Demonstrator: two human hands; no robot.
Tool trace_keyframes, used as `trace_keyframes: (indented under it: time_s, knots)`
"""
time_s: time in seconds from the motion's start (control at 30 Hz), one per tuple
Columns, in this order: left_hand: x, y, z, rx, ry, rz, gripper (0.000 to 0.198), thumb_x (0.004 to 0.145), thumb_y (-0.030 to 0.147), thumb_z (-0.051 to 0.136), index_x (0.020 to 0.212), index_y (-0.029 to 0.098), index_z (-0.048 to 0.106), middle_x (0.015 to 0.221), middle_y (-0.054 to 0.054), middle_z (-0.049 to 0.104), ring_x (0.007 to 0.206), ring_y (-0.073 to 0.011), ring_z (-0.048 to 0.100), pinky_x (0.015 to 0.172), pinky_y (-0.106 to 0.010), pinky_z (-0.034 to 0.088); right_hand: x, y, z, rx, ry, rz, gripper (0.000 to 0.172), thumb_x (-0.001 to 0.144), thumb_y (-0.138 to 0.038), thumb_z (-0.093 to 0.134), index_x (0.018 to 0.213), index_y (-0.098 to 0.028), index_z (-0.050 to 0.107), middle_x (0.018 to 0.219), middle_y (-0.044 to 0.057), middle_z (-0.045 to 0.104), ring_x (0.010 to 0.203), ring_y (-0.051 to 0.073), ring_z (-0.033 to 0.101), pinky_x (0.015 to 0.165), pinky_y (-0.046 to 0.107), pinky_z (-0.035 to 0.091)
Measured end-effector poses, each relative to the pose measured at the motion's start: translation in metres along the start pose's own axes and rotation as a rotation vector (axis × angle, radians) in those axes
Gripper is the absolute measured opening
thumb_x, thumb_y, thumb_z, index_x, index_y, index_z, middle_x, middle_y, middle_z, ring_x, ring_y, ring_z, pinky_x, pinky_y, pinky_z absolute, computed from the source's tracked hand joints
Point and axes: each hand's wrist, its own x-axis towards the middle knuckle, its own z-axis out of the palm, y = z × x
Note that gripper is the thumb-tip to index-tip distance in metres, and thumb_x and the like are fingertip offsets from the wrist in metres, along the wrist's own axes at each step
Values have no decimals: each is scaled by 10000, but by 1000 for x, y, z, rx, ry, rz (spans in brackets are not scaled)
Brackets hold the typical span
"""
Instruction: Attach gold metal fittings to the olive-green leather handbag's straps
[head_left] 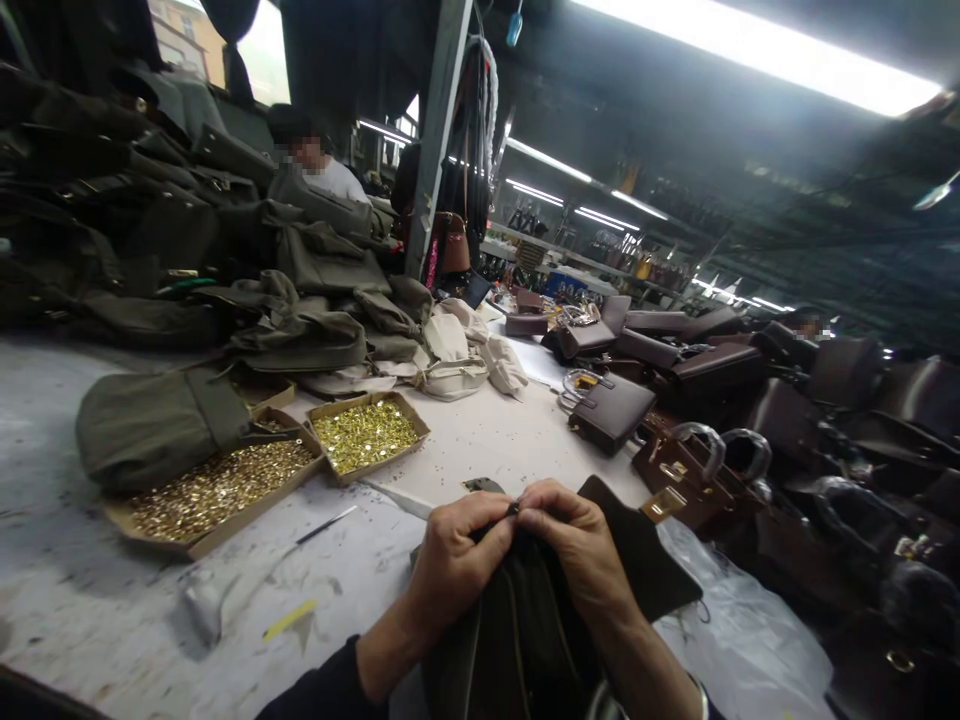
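Observation:
My left hand and my right hand meet at the fingertips over a dark olive bag held in front of me. Both hands are closed in a pinch on the bag's top edge, where a small dark metal part shows between the thumbs. A dark brown flap of the bag spreads out to the right under my right hand. What exactly the fingertips grip is too small to make out.
Two cardboard trays of small brass fittings sit on the white table to the left. A thin tool lies near them. Olive bags pile behind; brown handbags crowd the right. A person sits far back.

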Motion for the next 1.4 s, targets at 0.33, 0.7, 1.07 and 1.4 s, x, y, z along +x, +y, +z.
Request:
trace_keyframes:
  time_s: [0.33, 0.7, 1.07, 1.4]
  knots:
    - [-1, 1, 1, 15, -4, 3, 150, 917, 212, 640, 959, 192, 782, 959, -56, 782, 873, -192, 734, 813, -283, 585, -1, -1, 4, 18, 45, 35, 193, 656, -325, 897, 689, -210, 745, 757, -1, 656, 765, 167, 563, 739, 260, 460]
    - [-6, -9, 3, 230, 41, 164, 155, 931, 178, 612, 1008, 188, 746, 1007, -74, 775, 930, -195, 731, 850, -298, 596, -3, 4, 0, -29, 27, 3, 192, 717, -336, 879, 755, -210, 738, 795, 4, 685, 798, 176, 586, 791, 281, 472]
    - [-11, -15, 5, 363, 47, 354, 262, 924, 88, 575, 1136, 188, 691, 1079, -83, 753, 979, -188, 712, 870, -308, 597, -7, 4, 2, -194, 17, -189, 116, 796, -261, 811, 732, -226, 720, 818, 3, 660, 837, 192, 598, 809, 291, 467]
    - [-7, -12, 4, 255, 9, 292, 222, 905, 93, 591, 1057, 191, 719, 1031, -71, 753, 948, -179, 718, 853, -287, 594, -7, 0, -2, -218, -3, -171, 112, 779, -269, 831, 769, -228, 728, 784, -10, 658, 784, 176, 589, 746, 270, 465]
